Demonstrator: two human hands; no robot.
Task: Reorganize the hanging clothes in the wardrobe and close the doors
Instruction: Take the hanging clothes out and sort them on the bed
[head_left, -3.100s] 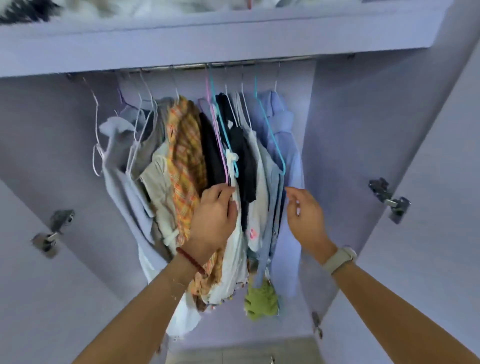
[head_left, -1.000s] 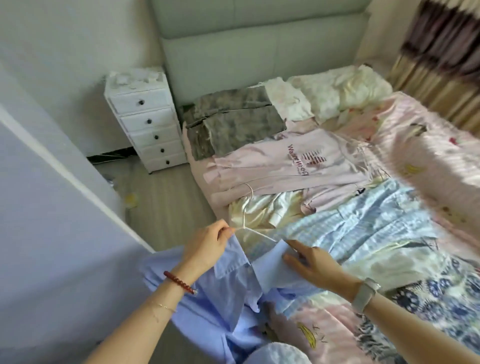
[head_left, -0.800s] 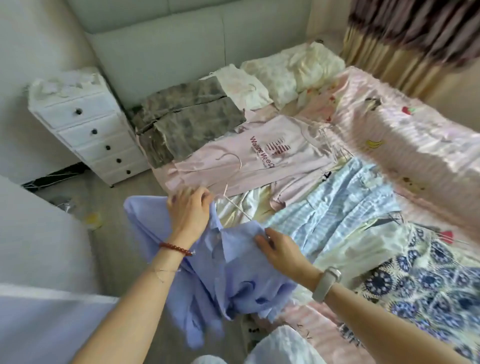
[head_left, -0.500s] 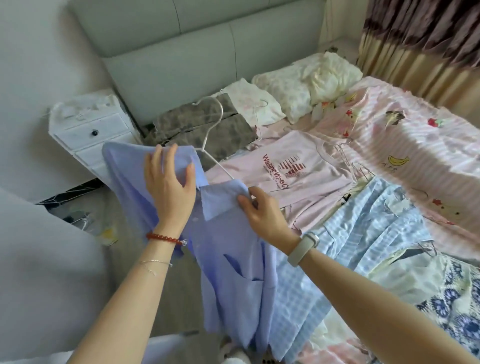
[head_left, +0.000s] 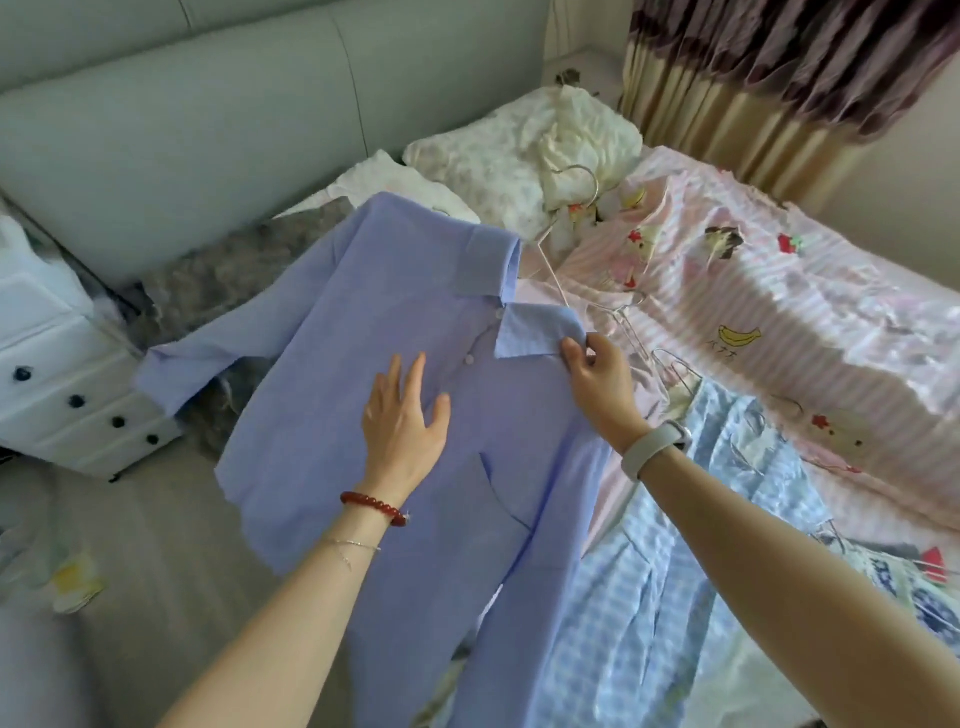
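Far left of the frame there's a white plastic drawer unit with dark round knobs (head_left: 62, 384) on the floor, and behind it a pale grey-green padded headboard (head_left: 208, 119) across the upper left. A grey mottled fabric piece (head_left: 228, 280) lies at the near edge of the bed.

Centre of the frame is the main thing: a light blue button-up collared shirt with a chest pocket (head_left: 363, 322), held up in the air over the bed edge, front facing the camera, one short sleeve sticking out to the left. The left hand (head_left: 405, 431) is spread flat with straight fingers, pressing on the shirt front just below the buttons, not gripping anything. The right hand (head_left: 597, 379) pinches the right collar tip between thumb and fingers. A thin white wire hanger (head_left: 571, 208) pokes up out of the neck opening, hook toward the upper middle.

Right of that, a pink striped cartoon-print bedsheet (head_left: 779, 322) covers the bed, with a crumpled cream floral pillow (head_left: 519, 156) at the top. A light blue checked garment (head_left: 649, 597) sits lower right under the right forearm. Striped brown-and-beige curtains (head_left: 753, 78) hang in the upper right.
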